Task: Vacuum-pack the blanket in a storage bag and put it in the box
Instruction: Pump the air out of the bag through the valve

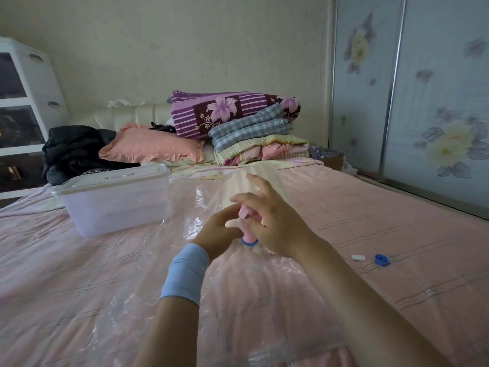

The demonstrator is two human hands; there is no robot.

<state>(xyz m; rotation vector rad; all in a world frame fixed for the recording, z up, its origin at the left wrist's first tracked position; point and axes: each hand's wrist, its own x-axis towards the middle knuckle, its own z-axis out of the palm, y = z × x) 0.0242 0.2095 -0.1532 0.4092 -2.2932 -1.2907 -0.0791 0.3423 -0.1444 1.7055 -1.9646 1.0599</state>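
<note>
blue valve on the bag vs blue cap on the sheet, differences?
The valve is fixed in the bag; cap lies loose on the sheet. The valve carries the pink pump, between left hand and right hand; cap is untouched. The valve is half hidden; cap fully visible. Both blue, round.

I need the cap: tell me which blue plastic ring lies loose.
The blue plastic ring on the pink sheet, right of the small white piece; the other blue ring sits on the clear plastic bag.

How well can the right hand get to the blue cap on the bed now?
Probably easily: the blue cap lies uncovered on the bed, right of the right hand, with nothing between. The hand must first leave the pink pump.
</note>
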